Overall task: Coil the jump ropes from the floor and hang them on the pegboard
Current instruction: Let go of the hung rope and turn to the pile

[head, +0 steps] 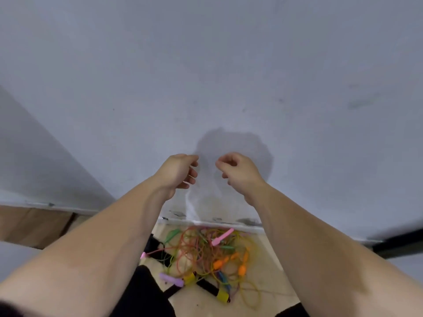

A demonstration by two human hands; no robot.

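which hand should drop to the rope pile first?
Marginal, probably right. Both the left hand and right hand look empty, raised at the wall; the rope pile lies mostly below the right.

Pale beige smooth floor (263,300), meets grey wall at a scuffed white skirting. On it: tangled pile of thin plastic jump ropes (206,250) (orange, yellow, green, pink cords), handles orange, pink, lilac, green mixed in. Pile sits near the skirting. Black straps with yellow ends (223,294) lie at its near edge.
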